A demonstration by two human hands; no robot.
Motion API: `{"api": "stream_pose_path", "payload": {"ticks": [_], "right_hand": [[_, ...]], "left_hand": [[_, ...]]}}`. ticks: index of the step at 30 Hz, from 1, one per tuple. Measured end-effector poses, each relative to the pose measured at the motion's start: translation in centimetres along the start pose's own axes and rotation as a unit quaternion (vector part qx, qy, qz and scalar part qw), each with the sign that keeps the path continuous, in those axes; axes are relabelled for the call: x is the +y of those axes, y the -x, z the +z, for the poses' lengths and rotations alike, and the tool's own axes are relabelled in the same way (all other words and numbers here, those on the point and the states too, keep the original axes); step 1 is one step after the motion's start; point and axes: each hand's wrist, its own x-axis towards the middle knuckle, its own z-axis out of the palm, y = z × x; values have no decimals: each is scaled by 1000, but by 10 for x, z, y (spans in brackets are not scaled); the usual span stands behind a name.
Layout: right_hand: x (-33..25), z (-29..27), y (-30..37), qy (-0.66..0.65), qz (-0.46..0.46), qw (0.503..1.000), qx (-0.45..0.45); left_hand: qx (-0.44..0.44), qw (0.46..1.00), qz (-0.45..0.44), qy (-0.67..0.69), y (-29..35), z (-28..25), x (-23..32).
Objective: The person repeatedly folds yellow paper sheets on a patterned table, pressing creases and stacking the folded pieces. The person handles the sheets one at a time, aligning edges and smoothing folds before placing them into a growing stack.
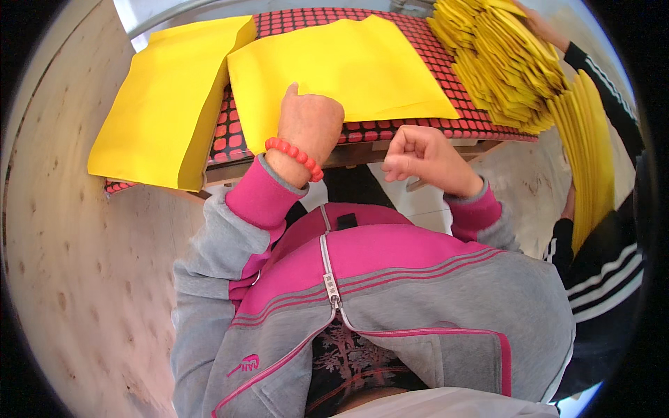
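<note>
A flat yellow fabric-like piece (334,66) lies on the table in front of me. My left hand (310,125), with a red beaded bracelet (296,155) at the wrist, is over its near edge. That hand is closed with the thumb sticking out; its curled fingers are turned away, so anything in them is hidden. My right hand (426,159) hangs just off the table's near edge, fingers curled in and nothing showing between them. To the left, a thicker yellow piece or stack (171,97) with a folded side overhangs the table's near edge.
A red-and-black checked cloth (233,136) covers the table. At its right end rises a heap of folded yellow pieces (498,66). Beside it, a person in black striped sleeves (606,76) holds another yellow bundle (585,153).
</note>
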Motion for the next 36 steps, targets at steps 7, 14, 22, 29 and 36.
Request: {"api": "stream_pose_path", "payload": {"ticks": [7, 14, 22, 29, 36], "right_hand": [[6, -6, -55, 463, -351, 798, 161], [15, -66, -23, 496, -199, 837, 116], [26, -80, -10, 483, -189, 846, 127], [25, -88, -14, 473, -191, 854, 104], [22, -117, -1, 447, -158, 878, 65]], "left_hand": [[-26, 999, 38, 15, 9, -6, -4], [-59, 992, 99, 47, -10, -7, 21], [-89, 991, 78, 64, -7, -7, 5], [-32, 981, 45, 185, 33, -13, -53], [-1, 929, -13, 370, 27, 12, -64]]}}
